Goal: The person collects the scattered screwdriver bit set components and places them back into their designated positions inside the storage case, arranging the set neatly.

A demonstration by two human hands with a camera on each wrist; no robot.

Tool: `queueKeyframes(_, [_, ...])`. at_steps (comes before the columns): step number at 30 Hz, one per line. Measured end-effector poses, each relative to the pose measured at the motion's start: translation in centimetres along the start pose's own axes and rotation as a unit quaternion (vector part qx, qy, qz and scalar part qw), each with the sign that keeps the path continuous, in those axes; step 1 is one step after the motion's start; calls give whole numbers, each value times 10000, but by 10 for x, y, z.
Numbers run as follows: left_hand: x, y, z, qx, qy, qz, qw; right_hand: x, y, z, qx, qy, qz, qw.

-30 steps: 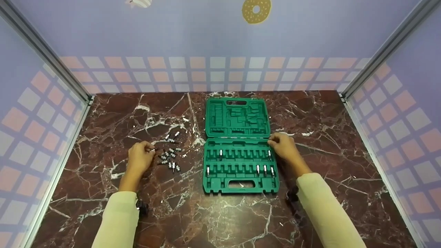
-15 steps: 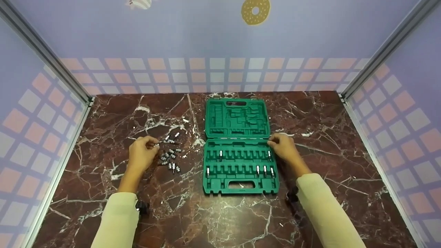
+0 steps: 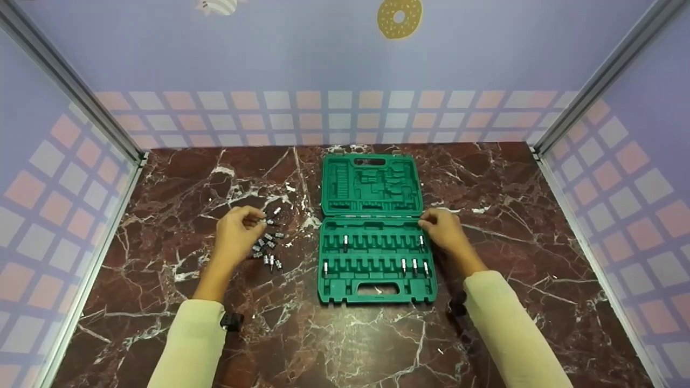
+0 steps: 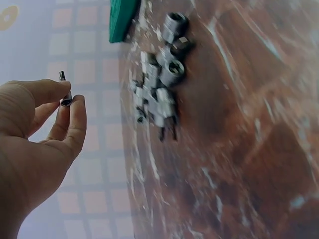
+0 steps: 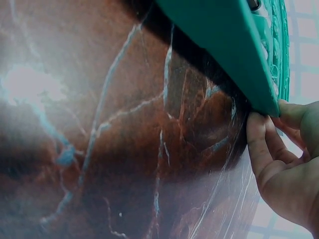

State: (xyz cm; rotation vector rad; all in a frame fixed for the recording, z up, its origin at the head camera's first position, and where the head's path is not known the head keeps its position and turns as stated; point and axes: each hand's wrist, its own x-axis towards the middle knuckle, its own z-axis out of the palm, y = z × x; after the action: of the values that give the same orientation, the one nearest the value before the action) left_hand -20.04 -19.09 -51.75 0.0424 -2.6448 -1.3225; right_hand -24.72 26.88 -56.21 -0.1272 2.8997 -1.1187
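Observation:
In the left wrist view the left hand (image 4: 47,119) pinches a small metal bit socket (image 4: 66,94) between thumb and fingers, above the table. The head view has that hand (image 3: 237,234) at the upper left of a loose pile of bit sockets (image 3: 265,245). An open green case (image 3: 372,291) lies right of the pile, several bit sockets standing in its two slotted rows. At the case's right side, near the hinge, the right hand (image 3: 444,231) holds the edge; the right wrist view shows its thumb and fingers (image 5: 256,132) at the green rim (image 5: 239,64).
The case's lid (image 3: 372,186) lies folded back toward the rear wall (image 3: 345,59). Patterned panels flank the dark red marble table (image 3: 377,345) at left and right. A loose bit socket (image 3: 277,211) lies behind the pile.
The left hand has risen from the pile's left side and moved right and toward the rear, a bit socket between its fingers. The right hand and the case have stayed in place.

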Motion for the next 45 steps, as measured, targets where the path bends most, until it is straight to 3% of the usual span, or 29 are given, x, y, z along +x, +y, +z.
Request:
queueKeyframes(7, [0, 20, 9, -213, -214, 227, 9993, 0, 1, 1, -15, 63, -60, 10000])
queueKeyframes(12, [0, 32, 16, -633, -283, 316, 9971, -1, 0, 0, -22, 38, -13, 10000])
queueKeyframes(17, [-1, 42, 23, -971, -567, 414, 9928, 0, -2, -1, 32, -68, 93, 9999])
queueKeyframes(22, [-2, 50, 31, -1065, -799, 744, 9883, 0, -2, -2, 24, -77, 64, 9999])
queueKeyframes(28, [-3, 61, 43, -927, -1153, 1082, 9831, 0, -1, 0, -26, 62, 14, 10000])
queueKeyframes(35, [-7, 77, 58, -700, -1574, 1220, 9775, -2, -1, 1, -23, 86, -24, 10000])
queueKeyframes(45, [-15, 98, 86, -399, -2272, 1624, 9594, -1, 0, -1, -15, -13, 21, 10000])
